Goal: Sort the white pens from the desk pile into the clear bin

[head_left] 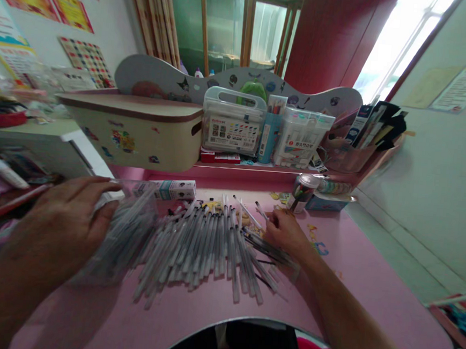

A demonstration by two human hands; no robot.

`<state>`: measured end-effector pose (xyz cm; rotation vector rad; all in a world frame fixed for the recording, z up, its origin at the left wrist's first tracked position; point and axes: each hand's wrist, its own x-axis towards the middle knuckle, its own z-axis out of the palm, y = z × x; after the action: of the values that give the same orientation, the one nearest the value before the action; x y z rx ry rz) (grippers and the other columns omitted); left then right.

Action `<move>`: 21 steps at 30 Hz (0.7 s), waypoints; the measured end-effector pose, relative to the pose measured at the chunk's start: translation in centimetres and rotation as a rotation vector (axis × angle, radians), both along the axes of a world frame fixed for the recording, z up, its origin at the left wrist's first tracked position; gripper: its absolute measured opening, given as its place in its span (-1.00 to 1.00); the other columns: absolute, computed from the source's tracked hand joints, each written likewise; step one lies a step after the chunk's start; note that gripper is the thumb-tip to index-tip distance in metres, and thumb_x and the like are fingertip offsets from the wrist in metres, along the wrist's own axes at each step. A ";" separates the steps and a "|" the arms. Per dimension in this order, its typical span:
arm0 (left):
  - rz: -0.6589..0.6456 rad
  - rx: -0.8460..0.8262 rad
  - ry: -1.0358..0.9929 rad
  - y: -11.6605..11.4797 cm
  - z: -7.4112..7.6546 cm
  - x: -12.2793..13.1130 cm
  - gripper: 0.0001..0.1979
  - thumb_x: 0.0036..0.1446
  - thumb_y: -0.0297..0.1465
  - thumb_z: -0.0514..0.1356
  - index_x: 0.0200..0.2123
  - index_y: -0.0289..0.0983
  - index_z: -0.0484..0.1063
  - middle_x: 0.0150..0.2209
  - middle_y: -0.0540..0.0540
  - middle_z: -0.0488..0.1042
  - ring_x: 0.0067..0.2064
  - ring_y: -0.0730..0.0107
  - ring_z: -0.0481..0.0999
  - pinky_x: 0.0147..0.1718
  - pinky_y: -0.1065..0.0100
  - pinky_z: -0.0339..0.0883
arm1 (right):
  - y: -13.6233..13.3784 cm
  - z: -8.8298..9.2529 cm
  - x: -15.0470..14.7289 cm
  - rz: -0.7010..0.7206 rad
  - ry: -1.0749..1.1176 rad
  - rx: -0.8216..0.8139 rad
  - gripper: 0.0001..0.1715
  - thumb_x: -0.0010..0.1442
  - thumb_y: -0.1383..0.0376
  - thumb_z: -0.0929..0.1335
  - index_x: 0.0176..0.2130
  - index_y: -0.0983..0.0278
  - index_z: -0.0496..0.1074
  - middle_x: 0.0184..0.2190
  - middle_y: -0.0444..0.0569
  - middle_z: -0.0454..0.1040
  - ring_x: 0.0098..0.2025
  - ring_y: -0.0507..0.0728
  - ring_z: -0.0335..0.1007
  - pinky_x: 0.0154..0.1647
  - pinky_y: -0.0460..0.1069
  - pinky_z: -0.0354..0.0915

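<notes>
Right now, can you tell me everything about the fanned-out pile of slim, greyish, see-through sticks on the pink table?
The pile of slim, greyish, see-through sticks lies loose on the smooth pink table, many overlapping. They look like plastic pens. Many have small dark ends pointing away from the person and pale ends toward them. A few darker sticks lie on the right, near the person's bare right hand. A clear plastic packet of similar sticks sits beside its left edge; blur hides whether they touch.

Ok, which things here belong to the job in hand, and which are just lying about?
Likely in the job:
loose pens
clear bag of pens, at the left hand

Apparently just lying about:
lidded bin
clear carrying case
blue pencil holder
</notes>
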<state>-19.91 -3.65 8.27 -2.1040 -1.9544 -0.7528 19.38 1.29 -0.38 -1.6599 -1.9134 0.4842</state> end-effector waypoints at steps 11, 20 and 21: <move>-0.345 -0.581 -1.442 1.2 -5.0 20.3 -0.67 0.01 -0.37 0.36 -0.10 -0.23 0.53 -0.09 -0.18 0.54 -0.15 0.27 0.51 -0.30 0.39 0.34 | -2.6 0.0 -2.4 0.406 1.067 -0.525 -0.62 0.19 -0.03 0.35 -0.24 0.18 0.22 -0.68 -0.32 0.27 -0.75 -0.07 -0.03 -0.72 -0.16 -0.10; -0.293 -0.375 -1.711 2.9 -8.2 19.7 -0.72 0.03 -0.17 0.32 -0.40 -0.29 0.49 -0.41 -0.06 0.48 -0.41 0.44 0.43 -0.49 0.48 0.32 | -0.2 -1.0 -0.8 0.067 0.186 0.145 -0.67 0.33 0.25 0.17 -0.28 0.26 0.46 -0.19 0.06 0.51 -0.04 0.21 0.36 0.06 0.13 0.21; -0.290 -0.364 -1.725 2.9 -8.3 19.6 -0.70 0.02 -0.15 0.32 -0.41 -0.29 0.47 -0.42 -0.05 0.47 -0.43 0.45 0.42 -0.51 0.48 0.32 | 0.3 -1.4 -0.4 0.047 0.046 0.197 -0.66 0.32 0.30 0.16 -0.23 0.28 0.49 -0.08 0.11 0.50 0.08 0.25 0.30 0.15 0.17 0.12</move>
<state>-0.35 -0.71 -0.01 -1.8862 -2.3054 -3.2212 19.02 1.58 -1.79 -1.4686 -1.9042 0.3371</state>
